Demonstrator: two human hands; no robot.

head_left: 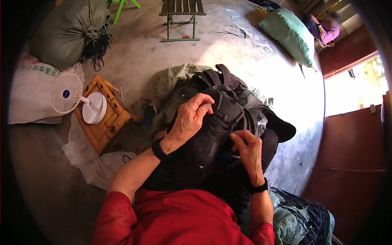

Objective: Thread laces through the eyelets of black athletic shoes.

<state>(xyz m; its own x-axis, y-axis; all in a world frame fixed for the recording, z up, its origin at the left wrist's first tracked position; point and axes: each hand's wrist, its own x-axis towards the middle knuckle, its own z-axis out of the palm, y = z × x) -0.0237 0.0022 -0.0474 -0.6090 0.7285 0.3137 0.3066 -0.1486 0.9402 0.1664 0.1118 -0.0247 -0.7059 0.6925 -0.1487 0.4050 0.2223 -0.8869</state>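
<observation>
A black padded piece with mesh patches (206, 147) lies across my lap; its exact kind is unclear. Over its upper left edge is my left hand (191, 118), fingers curled and thumb pressed toward the forefinger. Whatever sits in that pinch is too small to make out. My right hand (250, 149) is at the piece's right side, thumb and forefinger drawn together, with their hold hidden against the dark material. Beyond both hands rises a heap of similar black pieces with strap-like parts (216, 77), partly on a crumpled pale sack (179, 72).
To the left, a white fan (94, 108) stands on a bamboo stool (108, 132), near stuffed sacks (67, 34). A folding stool (181, 20) is ahead. Dark cords on a green sack (298, 216) lie at lower right. Another person (328, 30) sits beyond a green sack (290, 34).
</observation>
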